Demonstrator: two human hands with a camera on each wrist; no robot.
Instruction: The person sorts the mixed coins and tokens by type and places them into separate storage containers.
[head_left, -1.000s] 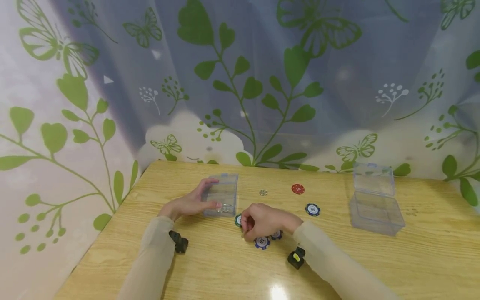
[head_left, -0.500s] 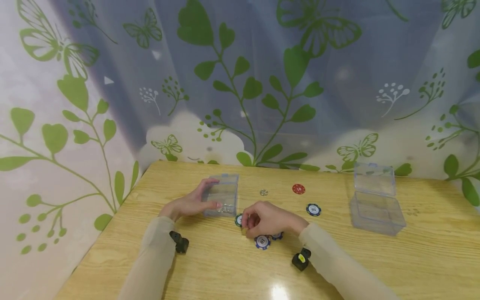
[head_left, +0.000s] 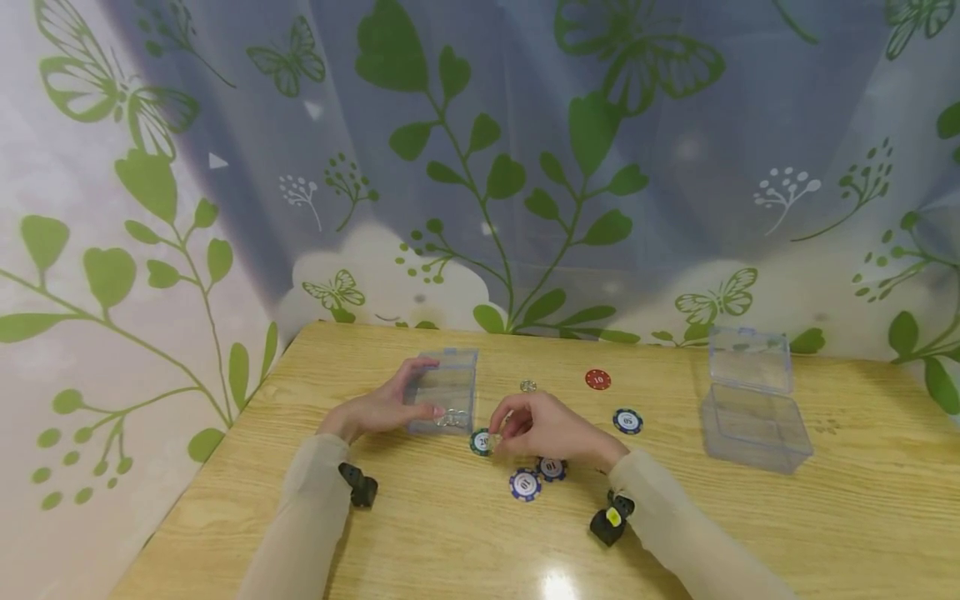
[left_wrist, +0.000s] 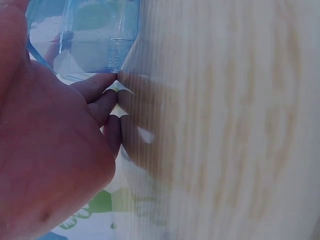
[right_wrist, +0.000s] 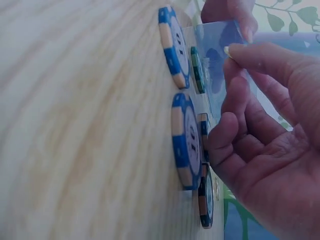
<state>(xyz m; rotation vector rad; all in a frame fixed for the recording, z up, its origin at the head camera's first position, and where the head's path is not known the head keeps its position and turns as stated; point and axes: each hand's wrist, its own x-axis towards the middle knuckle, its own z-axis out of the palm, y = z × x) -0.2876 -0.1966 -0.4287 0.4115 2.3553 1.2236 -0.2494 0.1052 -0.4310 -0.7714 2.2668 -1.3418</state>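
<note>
Tabletop (head_left: 420, 533): left hand (head_left: 381, 407) holds clear box (head_left: 446, 387), long axis front-to-back.

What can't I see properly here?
Head: the yellowish piece in the right hand, partly behind fingers.
Head: markings on the gold-coloured coin beyond, too small.
Left wrist: the rest of the clear box, cut off by the top edge.
Right wrist: most of the left hand, likewise.

The head view is looking forward and down across the table (head_left: 420, 542) to its far edge; both wrist views are facing low along its top, close up, sharing the held box (head_left: 444, 385).
</note>
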